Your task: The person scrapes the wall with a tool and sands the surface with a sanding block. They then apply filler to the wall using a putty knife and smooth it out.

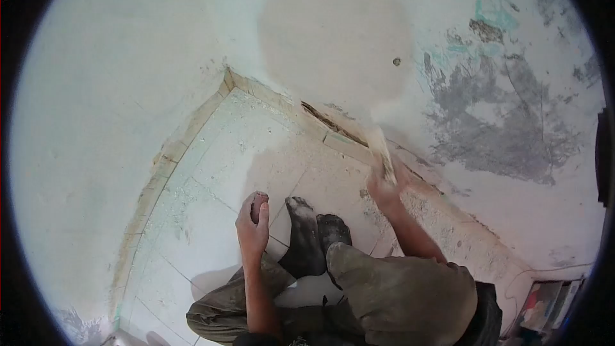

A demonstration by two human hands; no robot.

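My left hand (251, 225) is closed around a small reddish-brown piece (258, 207) that looks like folded sandpaper, above the tiled floor. Near the base of the wall, my right hand (386, 187) grips a pale, elongated brush-like tool (380, 146), smeared by motion. The tool's far end lies over the wall just above the skirting (346, 145); whether it touches cannot be made out. Along the skirting's top edge, to the left of the tool, runs a dark open gap (323, 120).
The wall (500, 115) has grey rough patches and a small hole (396, 62). Dust and crumbs lie on the floor tiles (205, 208). My knees and dark-socked feet (306, 237) are below. A box-like item (544, 304) stands at lower right.
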